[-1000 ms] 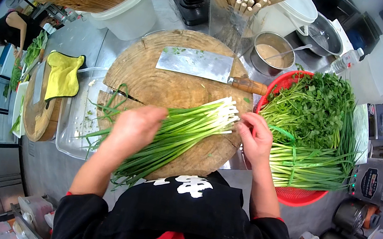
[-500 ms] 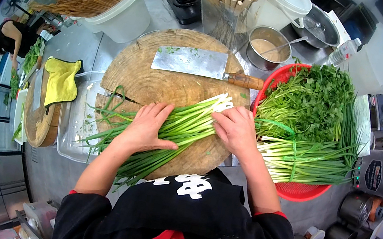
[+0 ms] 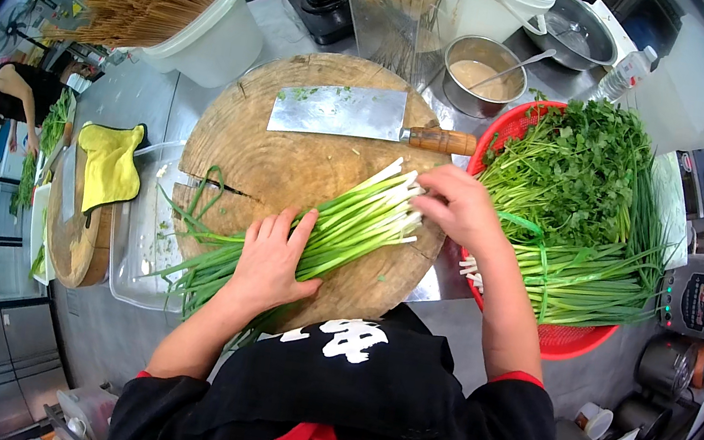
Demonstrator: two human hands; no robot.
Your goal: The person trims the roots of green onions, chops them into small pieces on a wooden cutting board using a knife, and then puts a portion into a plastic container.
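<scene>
A loose bunch of spring onions lies aslant on a round wooden chopping block, white ends toward the far right and green tops toward the near left. My left hand lies over the green stalks and holds them, fingers on the far side, thumb on the near side. At the white ends is my right hand, its bent fingers and thumb slightly apart; whether the fingertips touch the ends is hard to see. Beyond the bunch a cleaver rests flat on the block, wooden handle to the right, green bits on its blade.
Right of the block stands a red basket with leafy herbs and tied spring onions. Behind are a metal pot, a container of wooden sticks and a bucket of thin brown sticks. A yellow cloth and clear tray lie left.
My right hand has lifted off the white ends and shifted slightly right and away from me. The left hand stays on the bunch. The view has shifted a little.
</scene>
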